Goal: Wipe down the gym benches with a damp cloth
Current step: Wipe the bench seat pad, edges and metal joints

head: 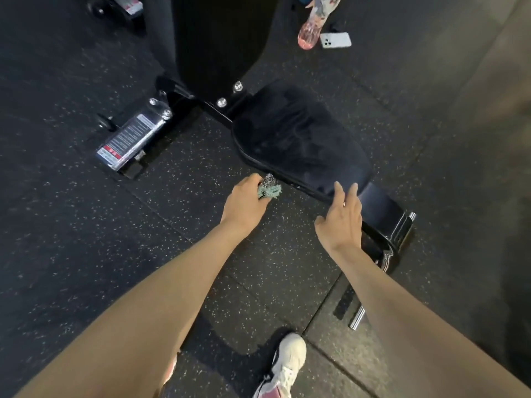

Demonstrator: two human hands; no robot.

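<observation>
The left hand [244, 201] grips the bunched cloth [269, 190] beside the bench seat [301, 139], the right hand [342, 222] is spread at its edge; wiping the seat seems next.

The left hand [244, 201] holds a bunched blue-green cloth [269, 190] just beside the black bench [301, 139]. The right hand [343, 218] has straight fingers at the bench edge. A pink bottle [310, 33] and a phone [335, 40] are on the speckled floor [86, 225].
</observation>
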